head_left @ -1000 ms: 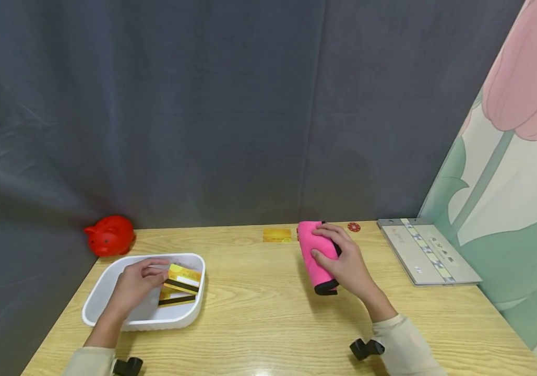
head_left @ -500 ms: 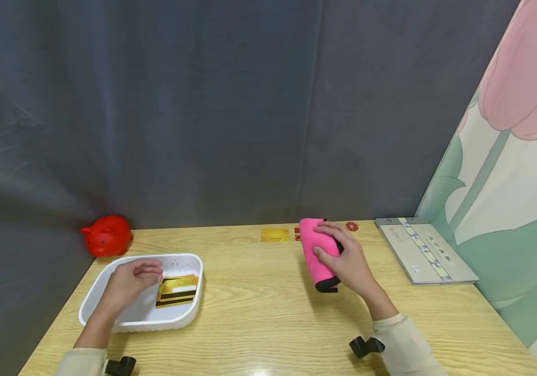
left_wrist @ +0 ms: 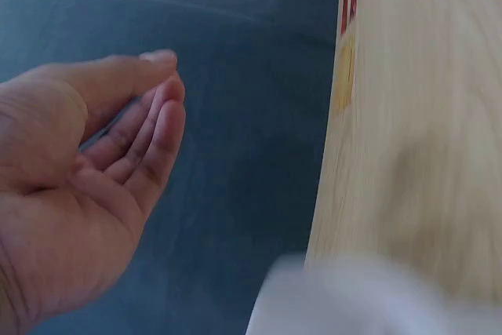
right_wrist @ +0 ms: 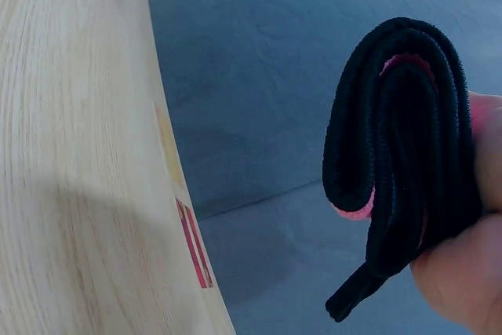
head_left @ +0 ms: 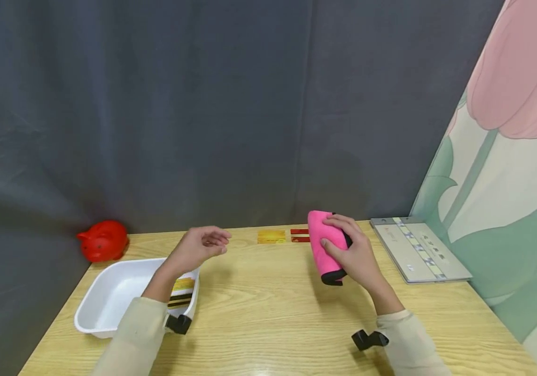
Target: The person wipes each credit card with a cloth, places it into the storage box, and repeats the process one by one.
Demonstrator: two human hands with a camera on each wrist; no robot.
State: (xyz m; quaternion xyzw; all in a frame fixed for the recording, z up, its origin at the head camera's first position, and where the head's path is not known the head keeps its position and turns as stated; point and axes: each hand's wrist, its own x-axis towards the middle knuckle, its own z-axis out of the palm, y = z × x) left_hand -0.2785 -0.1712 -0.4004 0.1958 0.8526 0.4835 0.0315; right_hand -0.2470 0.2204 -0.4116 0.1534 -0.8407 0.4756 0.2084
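My right hand (head_left: 357,256) grips a folded pink cloth bundle with black edging (head_left: 324,245), raised above the table. In the right wrist view, the end of the bundle (right_wrist: 400,154) shows several folded black-edged layers and a small flap. My left hand (head_left: 200,248) hangs in the air just past the white plastic tub's far right corner, fingers loosely bent. Nothing lies between its fingers (left_wrist: 157,143) in the left wrist view. Yellow bank cards with black stripes (head_left: 181,293) lie in the white tub (head_left: 101,300), partly hidden by my left forearm.
A yellow card (head_left: 271,236) and a red card (head_left: 299,235) lie along the table's back edge. At the left back sits a red piggy bank (head_left: 103,241). A grey album-like book (head_left: 420,250) lies at the right back. A dark curtain (head_left: 230,115) rises behind.
My left hand has released a card in the tub, then moved up and right out of it. The pink bundle has shifted slightly up and right, exposing the red card and covering the red chip.
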